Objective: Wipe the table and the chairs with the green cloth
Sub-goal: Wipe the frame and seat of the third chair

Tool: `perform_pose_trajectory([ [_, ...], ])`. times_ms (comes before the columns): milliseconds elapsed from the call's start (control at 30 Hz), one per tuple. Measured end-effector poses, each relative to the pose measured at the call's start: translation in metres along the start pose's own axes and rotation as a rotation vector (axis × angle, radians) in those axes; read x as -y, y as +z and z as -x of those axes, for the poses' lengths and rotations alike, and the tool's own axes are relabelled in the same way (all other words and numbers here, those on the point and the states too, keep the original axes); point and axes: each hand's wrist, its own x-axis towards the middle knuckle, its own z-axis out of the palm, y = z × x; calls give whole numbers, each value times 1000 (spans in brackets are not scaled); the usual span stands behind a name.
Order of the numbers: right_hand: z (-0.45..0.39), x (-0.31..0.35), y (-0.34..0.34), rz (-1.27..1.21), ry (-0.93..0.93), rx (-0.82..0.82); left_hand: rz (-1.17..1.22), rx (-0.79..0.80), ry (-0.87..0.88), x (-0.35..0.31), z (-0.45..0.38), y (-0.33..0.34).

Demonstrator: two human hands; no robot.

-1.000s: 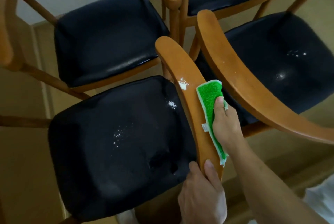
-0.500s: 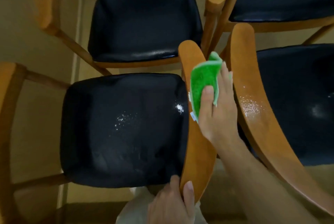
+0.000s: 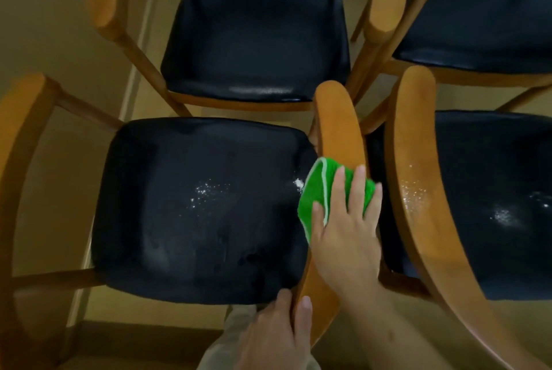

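Chairs: four, wooden frames, black seats point(image 3: 203, 208).
Cloth: one green cloth point(image 3: 325, 190), right hand point(image 3: 346, 238) pressing it flat-fingered on backrest point(image 3: 340, 127).
Left hand point(image 3: 277, 336): gripping backrest, lower centre.
Floor point(image 3: 59, 41): tan.

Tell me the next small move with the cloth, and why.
Probably slide the green cloth leftward off the wooden backrest onto the white clump at the seat's edge: the right hand presses it right beside that residue.

Chairs point(image 3: 340, 130): glossy smooth wood frames w/ shiny black leather-look seats; cloth point(image 3: 316, 190): fuzzy green.
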Motion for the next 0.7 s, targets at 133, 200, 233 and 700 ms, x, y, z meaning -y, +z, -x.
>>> perform_pose_trajectory([
  [133, 0, 2, -5, -2, 12, 64, 341, -114, -113, -37, -18, -3],
  [200, -28, 2, -10, 37, -18, 39, 417, -180, -122, -67, -30, -5],
  [233, -45, 3, -13, 28, -34, 17, 396, -222, -131, -76, -36, -3],
  [700, -127, 3, -27, -287, -132, -170, 146, -338, -129, -83, -46, 3],
])
